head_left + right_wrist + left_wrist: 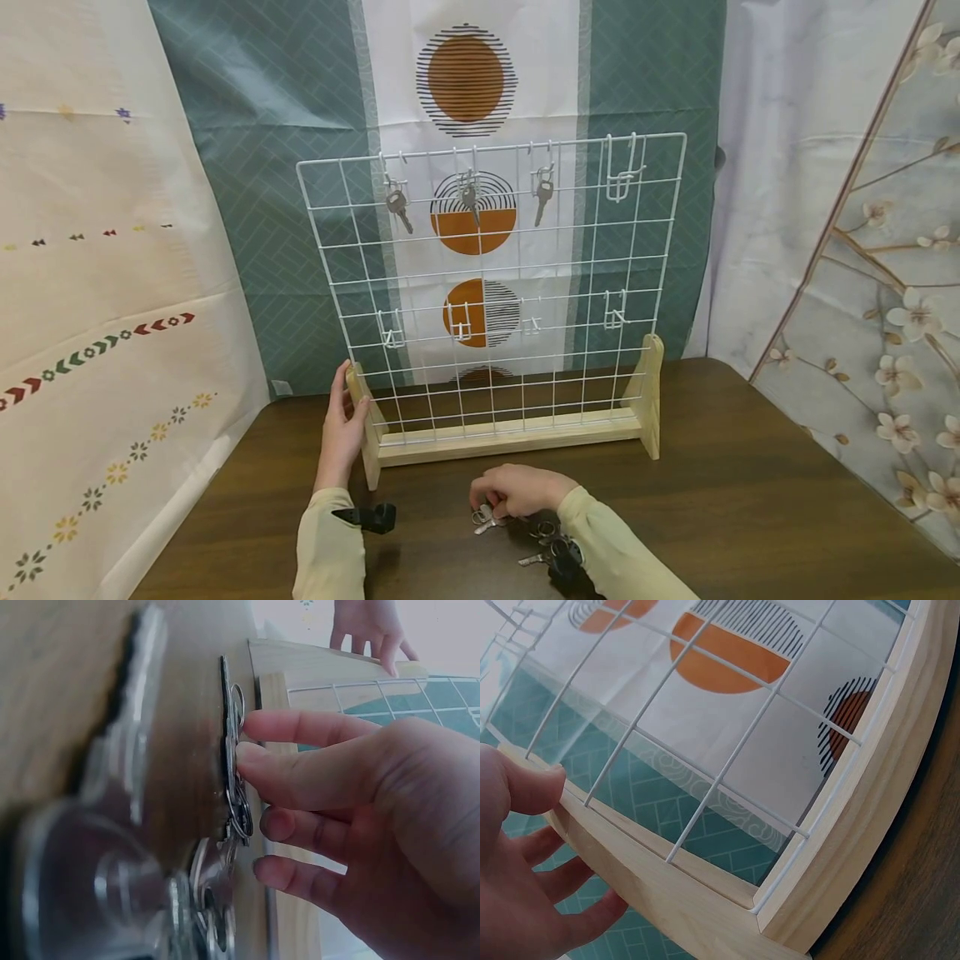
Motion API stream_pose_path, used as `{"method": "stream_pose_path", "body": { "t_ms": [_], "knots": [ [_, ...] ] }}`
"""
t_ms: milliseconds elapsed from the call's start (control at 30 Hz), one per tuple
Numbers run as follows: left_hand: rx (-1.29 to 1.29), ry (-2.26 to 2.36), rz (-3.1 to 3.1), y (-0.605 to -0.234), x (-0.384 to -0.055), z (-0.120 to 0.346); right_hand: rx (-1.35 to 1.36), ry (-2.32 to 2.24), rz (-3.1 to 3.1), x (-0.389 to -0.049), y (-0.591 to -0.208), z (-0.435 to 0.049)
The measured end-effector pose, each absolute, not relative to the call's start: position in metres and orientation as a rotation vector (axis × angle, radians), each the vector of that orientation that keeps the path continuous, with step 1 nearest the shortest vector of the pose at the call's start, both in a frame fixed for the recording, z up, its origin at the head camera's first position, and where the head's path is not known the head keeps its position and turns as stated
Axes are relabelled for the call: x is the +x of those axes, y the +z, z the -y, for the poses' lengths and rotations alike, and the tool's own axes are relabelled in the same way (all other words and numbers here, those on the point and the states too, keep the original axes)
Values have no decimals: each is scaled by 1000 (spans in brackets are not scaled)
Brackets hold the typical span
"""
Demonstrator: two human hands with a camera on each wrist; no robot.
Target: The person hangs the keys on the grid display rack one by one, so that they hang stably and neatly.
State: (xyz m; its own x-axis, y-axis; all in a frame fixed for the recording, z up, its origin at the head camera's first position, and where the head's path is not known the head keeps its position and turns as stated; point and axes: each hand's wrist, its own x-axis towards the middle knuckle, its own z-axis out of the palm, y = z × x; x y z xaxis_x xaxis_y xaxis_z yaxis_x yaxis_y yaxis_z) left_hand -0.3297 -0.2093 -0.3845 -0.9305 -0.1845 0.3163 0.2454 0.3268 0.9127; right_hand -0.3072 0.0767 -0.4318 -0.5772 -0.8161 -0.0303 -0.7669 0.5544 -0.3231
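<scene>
My left hand (345, 429) grips the left wooden side piece (372, 450) of a stand that holds up a white wire grid (487, 275). In the left wrist view its thumb (536, 784) lies on one side of the wood and the fingers reach round the other. My right hand (521, 490) is low over the table, its thumb and index fingertips pinching a silver key (487, 527) with a ring. In the right wrist view this key (229, 742) is close against the tabletop, its lower part near other keys.
More keys (534, 560) with rings lie by the right wrist. Three keys hang from upper hooks on the grid: a left key (399, 207), a middle key (470, 200) and a right key (543, 196). A bare hook (621, 179) sits at upper right, several more below. Curtains surround the brown table (750, 467).
</scene>
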Motion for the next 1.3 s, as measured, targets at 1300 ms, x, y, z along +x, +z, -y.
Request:
{"method": "stream_pose_path", "body": {
  "t_ms": [1300],
  "knots": [
    [-61,-1619,2238,-385,-328,208,-1525,-194,-2654,-302,-432,-66]
  ]
}}
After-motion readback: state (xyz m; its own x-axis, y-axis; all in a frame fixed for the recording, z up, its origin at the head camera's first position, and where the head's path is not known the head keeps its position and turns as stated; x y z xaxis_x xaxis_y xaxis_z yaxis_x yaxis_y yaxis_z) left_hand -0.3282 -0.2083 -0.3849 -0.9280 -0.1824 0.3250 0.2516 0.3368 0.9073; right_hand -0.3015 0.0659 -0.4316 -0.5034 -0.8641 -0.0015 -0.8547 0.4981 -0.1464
